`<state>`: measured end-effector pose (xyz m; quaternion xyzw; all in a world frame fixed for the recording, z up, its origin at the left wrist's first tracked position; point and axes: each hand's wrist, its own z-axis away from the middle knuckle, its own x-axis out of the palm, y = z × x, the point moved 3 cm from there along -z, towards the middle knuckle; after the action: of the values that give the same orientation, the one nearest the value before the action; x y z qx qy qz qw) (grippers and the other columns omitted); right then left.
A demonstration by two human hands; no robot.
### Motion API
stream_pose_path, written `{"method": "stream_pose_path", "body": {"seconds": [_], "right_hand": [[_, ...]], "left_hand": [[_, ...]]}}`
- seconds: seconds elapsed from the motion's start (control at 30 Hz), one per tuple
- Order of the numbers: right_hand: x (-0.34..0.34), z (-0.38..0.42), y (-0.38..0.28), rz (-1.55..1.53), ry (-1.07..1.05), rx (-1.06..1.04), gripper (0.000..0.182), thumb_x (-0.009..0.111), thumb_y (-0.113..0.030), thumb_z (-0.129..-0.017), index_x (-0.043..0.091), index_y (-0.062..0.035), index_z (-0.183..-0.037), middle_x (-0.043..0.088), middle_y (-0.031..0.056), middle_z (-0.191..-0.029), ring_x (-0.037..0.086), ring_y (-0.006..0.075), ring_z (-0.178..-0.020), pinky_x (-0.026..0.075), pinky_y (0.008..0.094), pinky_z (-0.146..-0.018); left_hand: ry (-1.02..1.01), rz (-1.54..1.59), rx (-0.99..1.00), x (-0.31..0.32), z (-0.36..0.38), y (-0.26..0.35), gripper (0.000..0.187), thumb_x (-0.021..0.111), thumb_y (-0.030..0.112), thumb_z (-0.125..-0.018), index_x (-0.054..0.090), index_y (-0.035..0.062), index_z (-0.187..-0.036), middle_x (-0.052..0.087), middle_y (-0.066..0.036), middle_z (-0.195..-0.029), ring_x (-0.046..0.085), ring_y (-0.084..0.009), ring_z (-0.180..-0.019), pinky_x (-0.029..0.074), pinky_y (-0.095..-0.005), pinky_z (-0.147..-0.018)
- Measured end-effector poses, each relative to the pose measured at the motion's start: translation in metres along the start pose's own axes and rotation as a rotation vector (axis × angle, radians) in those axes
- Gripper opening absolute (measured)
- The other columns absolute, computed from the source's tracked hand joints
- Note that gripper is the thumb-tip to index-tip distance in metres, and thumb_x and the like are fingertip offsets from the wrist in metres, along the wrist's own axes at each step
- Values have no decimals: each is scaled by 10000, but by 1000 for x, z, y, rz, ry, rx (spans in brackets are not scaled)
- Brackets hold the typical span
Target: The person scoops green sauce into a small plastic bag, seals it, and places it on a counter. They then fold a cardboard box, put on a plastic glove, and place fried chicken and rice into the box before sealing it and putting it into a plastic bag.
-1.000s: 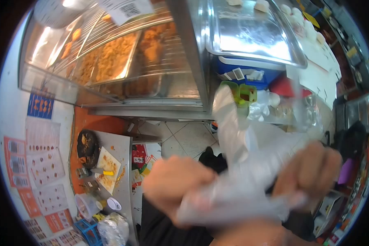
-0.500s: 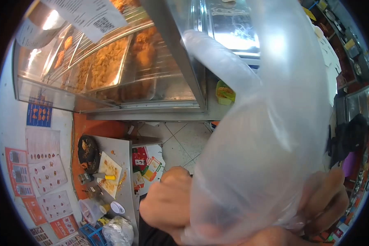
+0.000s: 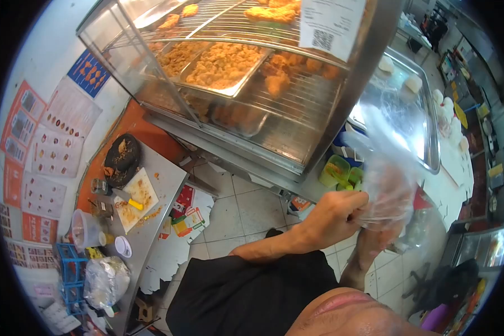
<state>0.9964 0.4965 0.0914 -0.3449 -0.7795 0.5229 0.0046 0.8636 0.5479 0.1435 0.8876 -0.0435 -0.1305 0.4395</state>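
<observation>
My left hand [image 3: 337,211] is closed, its fingers pinching the cuff edge of a clear plastic glove [image 3: 387,208]. Inside that glove is my right hand [image 3: 391,180], seen through the crumpled, translucent film. The glove's finger ends stretch up loosely and blur against the metal tray behind them. How my right fingers are bent is hidden by the plastic. Just left of the glove sits a green container [image 3: 335,172] with food in it, close above my left knuckles.
A heated glass display case [image 3: 229,120] holds trays of fried food. At right, a metal tray [image 3: 431,120] rests on a white counter. The left side table [image 3: 171,178] bears a stone mortar [image 3: 121,159], a cutting board [image 3: 141,193], a yellow-handled knife [image 3: 133,204] and a foil-wrapped bundle [image 3: 107,280].
The glove, puffed up with air and close to the camera before, has shrunk and moved lower. My right hand went from its cuff to inside it. The view turned and shows more of the case.
</observation>
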Motion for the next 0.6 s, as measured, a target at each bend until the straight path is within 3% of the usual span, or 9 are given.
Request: {"method": "stream_pose_path", "body": {"seconds": [0.03,0.1,0.17,0.2,0.27,0.37,0.43,0.57,0.6], "right_hand": [[2,3,11,-69,55,-8,350,564,-19,-867,533,10,-1214,549,181,-1228,537,289,-1134,425,385,-929],[2,1,20,880,-45,-297,357,552,-83,-915,500,-1,-1259,530,129,-1253,521,212,-1128,439,363,-910],[13,-3,37,356,58,-163,387,553,-97,-917,474,2,-1283,534,103,-1237,517,200,-1129,423,365,-942],[13,-6,57,-299,32,154,395,548,-103,-917,470,3,-1290,522,109,-1255,503,204,-1144,422,352,-947],[22,-7,58,-948,-4,480,403,543,-109,-918,466,4,-1297,510,115,-1273,490,209,-1158,420,338,-953],[25,-13,32,-934,133,290,404,486,-201,-956,463,4,-1304,479,134,-1311,519,210,-1102,438,308,-919],[30,-18,12,-616,-38,135,465,326,-323,-1014,377,-32,-1372,409,121,-1381,388,248,-1264,296,372,-1067],[35,-19,-3,-1019,-126,288,516,326,-326,-1010,242,-84,-1458,332,103,-1451,322,238,-1313,260,395,-1091],[33,-17,3,-1049,-153,400,539,322,-333,-1011,171,-106,-1476,286,105,-1479,324,228,-1309,293,366,-1070]], "left_hand": [[-17,8,15,7,5,-8,227,639,-54,-732,430,30,-703,440,-98,-611,450,-231,-512,361,-318,-472],[-51,88,0,19,14,-25,263,640,-69,-708,404,40,-749,434,-102,-666,450,-268,-556,371,-342,-496],[11,81,46,25,19,-34,258,633,-83,-694,411,35,-753,446,-105,-676,463,-278,-561,381,-347,-500],[18,79,50,26,20,-38,258,633,-83,-694,411,35,-753,446,-105,-676,463,-278,-561,381,-347,-500],[-12,71,40,28,25,-43,260,631,-90,-690,411,35,-751,449,-104,-667,477,-275,-558,384,-346,-497],[-23,69,32,30,30,-52,254,629,-91,-696,414,31,-756,450,-105,-661,474,-272,-549,383,-341,-492],[-8,74,19,33,34,-55,250,632,-86,-698,418,29,-756,454,-108,-661,472,-274,-546,384,-342,-491],[-5,107,-71,29,37,-64,233,634,-79,-709,425,17,-746,460,-120,-659,466,-284,-542,386,-344,-490],[-21,108,-70,28,40,-65,233,634,-79,-709,425,17,-746,460,-120,-659,466,-284,-542,386,-344,-490]]}}
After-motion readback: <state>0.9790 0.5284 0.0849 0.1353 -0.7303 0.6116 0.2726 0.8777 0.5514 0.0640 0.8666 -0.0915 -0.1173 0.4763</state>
